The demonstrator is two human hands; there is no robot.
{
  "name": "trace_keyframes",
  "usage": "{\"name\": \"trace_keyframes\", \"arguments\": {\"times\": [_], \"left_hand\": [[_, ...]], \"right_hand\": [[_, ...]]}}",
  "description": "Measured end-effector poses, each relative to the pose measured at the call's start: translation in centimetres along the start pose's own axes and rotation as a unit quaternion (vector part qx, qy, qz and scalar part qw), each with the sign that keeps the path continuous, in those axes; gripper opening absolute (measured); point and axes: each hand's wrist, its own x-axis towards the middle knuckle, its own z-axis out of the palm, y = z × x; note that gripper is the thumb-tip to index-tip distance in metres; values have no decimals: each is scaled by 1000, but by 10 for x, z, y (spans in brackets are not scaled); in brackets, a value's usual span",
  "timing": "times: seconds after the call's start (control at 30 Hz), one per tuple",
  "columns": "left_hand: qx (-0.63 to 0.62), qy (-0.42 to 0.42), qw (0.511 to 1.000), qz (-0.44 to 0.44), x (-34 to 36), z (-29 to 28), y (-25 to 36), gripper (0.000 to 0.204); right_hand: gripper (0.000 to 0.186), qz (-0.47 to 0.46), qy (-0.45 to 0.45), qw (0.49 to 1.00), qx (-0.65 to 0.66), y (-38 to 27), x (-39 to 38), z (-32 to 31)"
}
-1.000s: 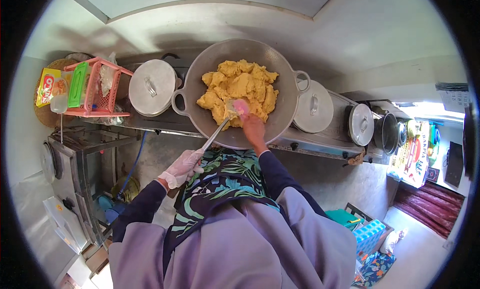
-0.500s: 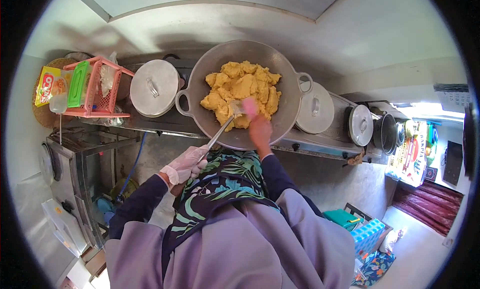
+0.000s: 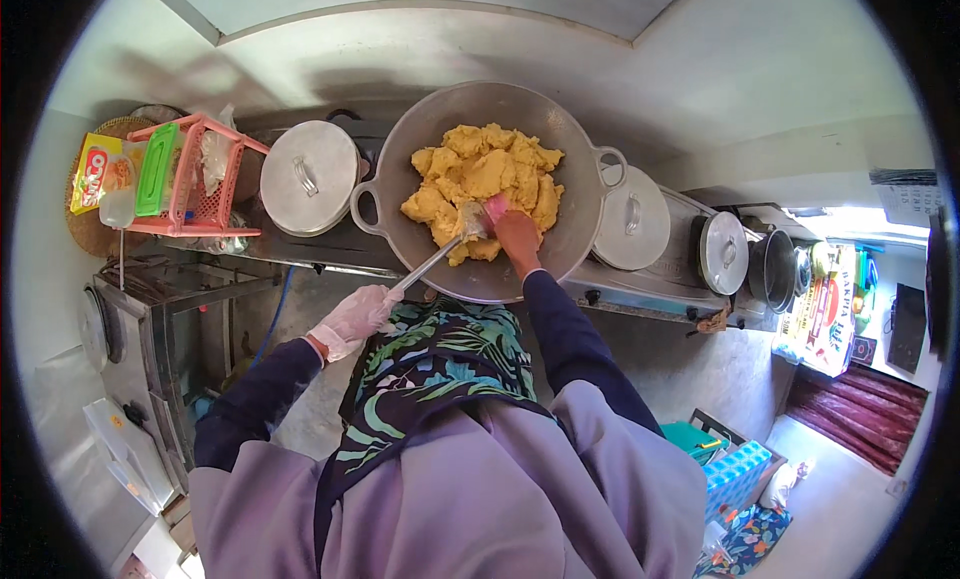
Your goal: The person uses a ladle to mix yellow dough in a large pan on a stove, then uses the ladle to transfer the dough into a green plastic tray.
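Note:
A wide metal wok point(image 3: 580, 159) with two loop handles holds a lumpy yellow mash point(image 3: 485, 169). My left hand point(image 3: 352, 321), in a clear glove, is closed round the end of a long-handled metal spatula point(image 3: 432, 263). The spatula's head lies at the near edge of the mash, with some of it stuck on. Bare and closed, my right hand point(image 3: 518, 237) grips a pink scraper point(image 3: 495, 208) against that head. Part of the scraper is hidden by my fingers.
Lidded pots stand on both sides: one pot lid point(image 3: 305, 177) at left, another lid point(image 3: 632, 219) at right. A pink plastic rack point(image 3: 205, 179) sits far left. Farther right are a smaller lidded pot point(image 3: 722, 251) and a dark pan point(image 3: 772, 269). The stove's front edge point(image 3: 640, 299) lies before me.
My left hand has drawn back toward the lower left, pulling the spatula handle with it. My right hand has reached a little farther in, and the pink scraper now meets the spatula's head.

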Motion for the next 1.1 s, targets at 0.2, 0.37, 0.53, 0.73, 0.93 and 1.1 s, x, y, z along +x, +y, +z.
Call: {"name": "trace_keyframes", "arguments": {"times": [0.2,0.37,0.53,0.73,0.93,1.1], "left_hand": [[6,-16,999,-38,-15,-14,13,51],[38,-33,998,-26,-14,-20,15,50],[139,-22,986,86,-6,-21,-2,34],[175,-49,980,74,-1,-24,-9,25],[125,-58,989,60,3,-29,15,30],[82,-32,994,58,1,-22,4,42]], "right_hand": [[33,125,-26,974,188,-43,-9,-27],[33,137,-44,968,206,-34,-8,-36],[28,123,-6,969,214,-30,14,-32],[27,43,-4,984,171,-43,-20,-27],[26,187,9,966,178,-37,-35,-49],[25,130,21,972,197,-69,-46,-58]]}}
